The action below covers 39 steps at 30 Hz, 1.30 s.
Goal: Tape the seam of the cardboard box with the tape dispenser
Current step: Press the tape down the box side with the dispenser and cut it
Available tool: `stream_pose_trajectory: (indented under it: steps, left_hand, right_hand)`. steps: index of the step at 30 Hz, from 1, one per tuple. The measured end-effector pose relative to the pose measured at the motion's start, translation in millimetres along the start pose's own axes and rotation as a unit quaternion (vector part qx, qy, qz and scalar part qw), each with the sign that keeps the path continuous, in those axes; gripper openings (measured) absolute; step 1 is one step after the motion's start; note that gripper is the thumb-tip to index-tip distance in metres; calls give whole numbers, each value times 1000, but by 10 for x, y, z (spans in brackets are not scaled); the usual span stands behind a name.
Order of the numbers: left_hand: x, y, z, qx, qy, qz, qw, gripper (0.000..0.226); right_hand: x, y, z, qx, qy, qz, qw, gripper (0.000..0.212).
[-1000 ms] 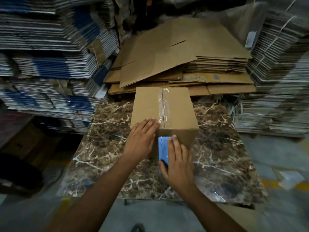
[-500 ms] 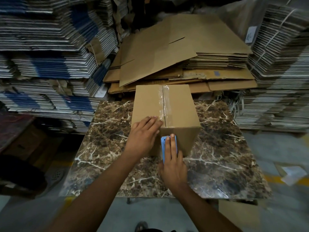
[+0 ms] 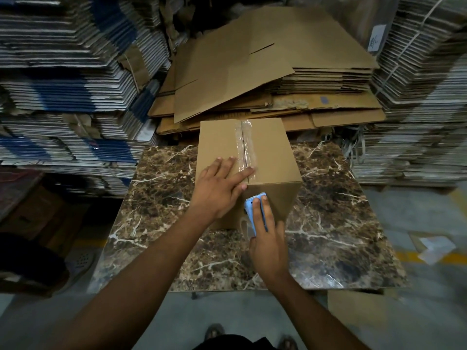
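A brown cardboard box point(image 3: 273, 152) stands on a marble-patterned table top point(image 3: 328, 223). Clear tape point(image 3: 246, 145) runs along its top seam from the far edge to the near edge. My left hand point(image 3: 219, 190) lies flat on the box top at the near left corner, with a fingertip pressing the tape. My right hand point(image 3: 267, 238) holds a light blue tape dispenser point(image 3: 252, 213) against the box's front face, its toothed edge pointing up just below the top edge. A strip of tape shows on the front face beside the dispenser.
Flattened brown cartons point(image 3: 265, 72) are piled behind the table. Tall stacks of bundled flat cartons stand at the left point(image 3: 63, 84) and the right point(image 3: 417, 97). A paper scrap point(image 3: 434, 248) lies on the floor at the right. My sandalled feet point(image 3: 214, 332) show at the bottom.
My left hand slid a little further onto the box top, its finger now on the tape. My right hand stays on the front face with the dispenser, a little lower below the top edge.
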State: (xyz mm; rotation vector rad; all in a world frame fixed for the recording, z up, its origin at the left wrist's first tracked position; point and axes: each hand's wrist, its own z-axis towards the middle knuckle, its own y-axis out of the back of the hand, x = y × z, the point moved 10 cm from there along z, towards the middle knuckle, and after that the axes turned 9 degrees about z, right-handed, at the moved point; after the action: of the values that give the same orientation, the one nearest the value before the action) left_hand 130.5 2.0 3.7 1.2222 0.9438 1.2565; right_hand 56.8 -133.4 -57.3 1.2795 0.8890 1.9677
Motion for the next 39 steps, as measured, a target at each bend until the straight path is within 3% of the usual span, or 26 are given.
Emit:
stream_pose_trajectory:
  steps: [4, 12, 21, 28, 39]
  left_hand:
    - [35, -9, 15, 25, -12, -20, 999, 54]
    - [50, 14, 30, 27, -51, -6, 998, 59]
    - [57, 7, 52, 12, -50, -5, 999, 56]
    - [55, 15, 58, 6, -55, 0, 998, 57]
    - [52, 35, 37, 7, -55, -1, 998, 57]
  right_hand:
    - [46, 31, -52, 1, 40, -6, 999, 99]
    - [34, -66, -88, 14, -11, 33, 999, 111]
    - [16, -29, -47, -4, 21, -9, 1000, 95]
    - [46, -13, -81, -40, 27, 15, 999, 60]
    - [100, -13, -165, -68, 49, 13, 996, 56]
